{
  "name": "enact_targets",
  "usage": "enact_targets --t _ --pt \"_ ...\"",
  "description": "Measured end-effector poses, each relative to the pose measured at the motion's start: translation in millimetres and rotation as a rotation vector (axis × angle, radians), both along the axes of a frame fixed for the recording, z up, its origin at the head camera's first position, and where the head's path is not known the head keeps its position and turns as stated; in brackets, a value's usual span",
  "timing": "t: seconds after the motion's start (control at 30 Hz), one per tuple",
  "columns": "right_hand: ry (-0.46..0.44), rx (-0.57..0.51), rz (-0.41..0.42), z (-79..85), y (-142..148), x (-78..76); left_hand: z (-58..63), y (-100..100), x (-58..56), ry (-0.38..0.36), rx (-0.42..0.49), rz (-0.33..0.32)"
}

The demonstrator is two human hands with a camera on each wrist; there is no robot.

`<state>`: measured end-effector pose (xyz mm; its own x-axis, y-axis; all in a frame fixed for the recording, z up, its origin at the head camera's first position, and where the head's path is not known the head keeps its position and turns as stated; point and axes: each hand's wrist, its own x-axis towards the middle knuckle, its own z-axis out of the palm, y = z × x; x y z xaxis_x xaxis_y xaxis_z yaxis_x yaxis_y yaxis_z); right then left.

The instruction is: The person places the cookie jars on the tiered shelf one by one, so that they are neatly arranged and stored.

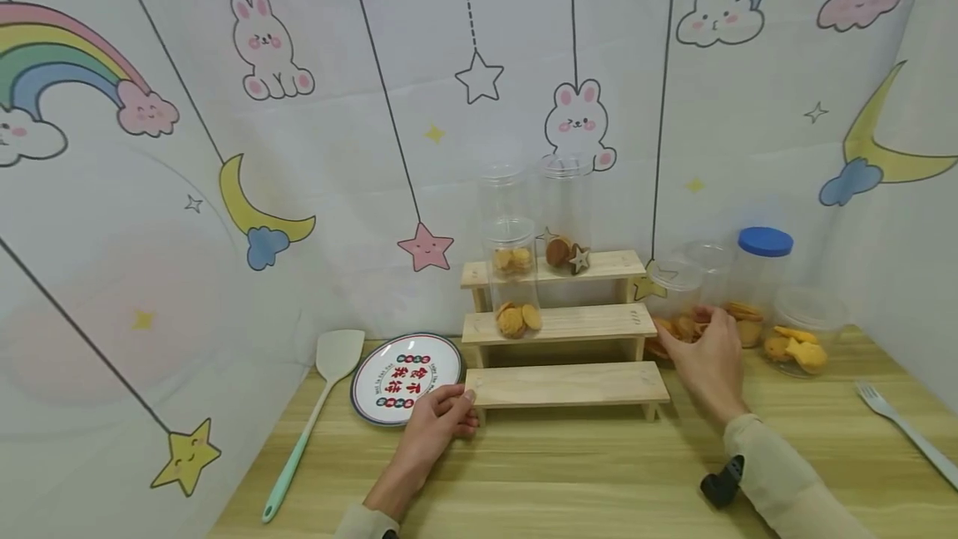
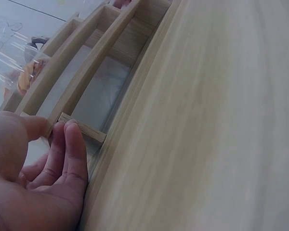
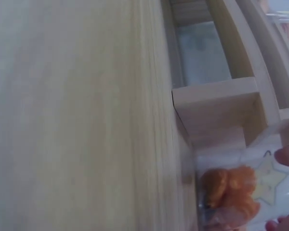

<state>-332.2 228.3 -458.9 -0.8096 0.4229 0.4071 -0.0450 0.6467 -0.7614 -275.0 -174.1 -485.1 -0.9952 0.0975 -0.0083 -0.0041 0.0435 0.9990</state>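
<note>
A three-step wooden stand (image 1: 566,385) is set against the patterned backdrop. My left hand (image 1: 437,422) pinches the left end of its lowest step, thumb above and fingers below the board (image 2: 82,91). Beside the stand's right end, my right hand (image 1: 711,364) grips an upright clear jar (image 1: 674,285) of orange-brown biscuits, thumb on its left side and fingers on its right. In the right wrist view, that jar (image 3: 231,187) appears close to the stand's side, with only the thumb and fingertips visible at the edge. On the upper steps are clear jars (image 1: 512,289) of biscuits.
Right of the gripped jar stand a blue-lidded jar (image 1: 765,242), another clear jar (image 1: 707,256) and a low jar (image 1: 804,348) with yellow biscuits. A fork (image 1: 901,422) lies at the right. On the left are a round plate (image 1: 374,385) and a green-handled spatula (image 1: 318,406).
</note>
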Motion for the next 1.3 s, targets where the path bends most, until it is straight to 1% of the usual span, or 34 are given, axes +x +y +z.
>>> enact_targets --t 0.13,0.27,0.37,0.5,0.57,0.7,0.93,1.13,1.3 --pt "-0.027 -0.008 0.041 0.9 10.7 11.0 -1.1 0.7 -0.6 0.006 0.005 0.0" --pt "-0.085 -0.02 0.102 2.1 24.9 23.3 -2.4 0.7 -1.2 0.002 0.007 0.002" --pt "-0.122 0.003 0.147 3.0 35.2 31.8 -2.7 0.6 -1.3 -0.001 0.005 0.009" --pt "-0.16 0.038 0.195 2.8 45.9 38.8 -3.2 0.4 -1.0 -0.002 0.001 0.012" --pt "-0.186 0.055 0.218 1.8 49.2 38.6 -3.7 0.1 -1.1 0.0 0.001 0.012" --pt "-0.223 0.081 0.274 -1.7 51.6 32.7 -4.6 -0.4 -1.7 0.002 0.004 0.014" --pt "-0.239 0.0 0.334 -4.9 55.2 30.5 -3.9 -0.3 -2.2 0.011 0.0 0.009" --pt "-0.231 -0.034 0.371 -4.4 60.5 29.1 -2.1 -0.1 -0.9 0.008 -0.001 0.01" --pt "-0.184 -0.06 0.375 -2.7 61.9 31.4 -2.7 0.1 -0.7 0.011 -0.008 0.009"
